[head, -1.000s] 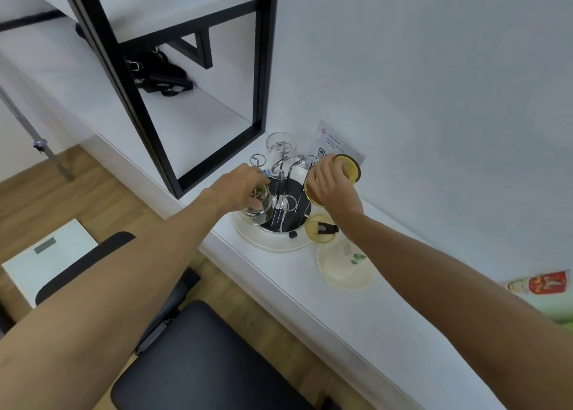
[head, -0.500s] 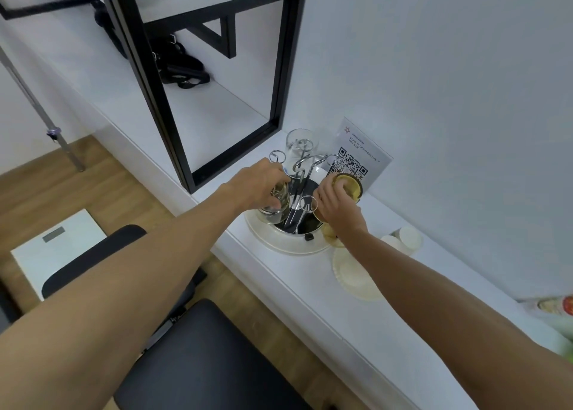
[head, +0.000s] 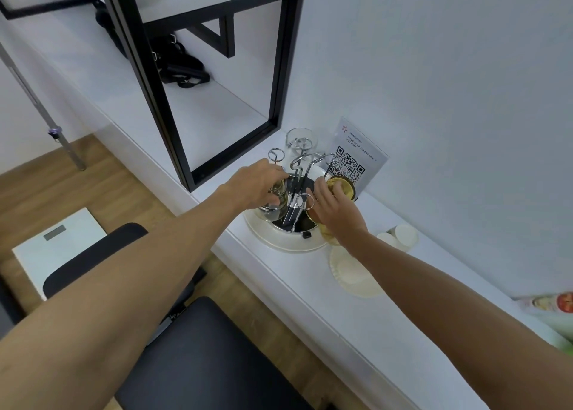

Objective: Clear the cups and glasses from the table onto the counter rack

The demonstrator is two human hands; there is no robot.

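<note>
Taking the rack (head: 294,189) as the landmark: it stands on a round cream tray (head: 279,242) on the white counter (head: 356,310), its chrome prongs rising from a dark centre.

At the rack's left side, the left hand (head: 257,183) has its fingers curled round a clear glass (head: 274,203), which sits low against the tray over a left-hand prong; how fully it is seated cannot be told, since the hand covers its top. One looped prong (head: 276,154) stands bare just behind that hand.

At the rack's back, another clear glass (head: 301,144) hangs upside down on a prong, untouched.

At the rack's right side, the right hand (head: 333,211) grips an amber cup (head: 341,187) from the near side. The cup is tilted, its long axis leaning back and to the right, mouth turned toward the QR card (head: 356,158) behind the rack. A free prong loop (head: 305,201) stands just left of this hand, so the right hand is the nearer one for it; by my judgement the cup must swing mouth-down and leftward onto it.

Right of the rack lie a pale plate (head: 350,273) and stacked paper cups (head: 400,236).
</note>
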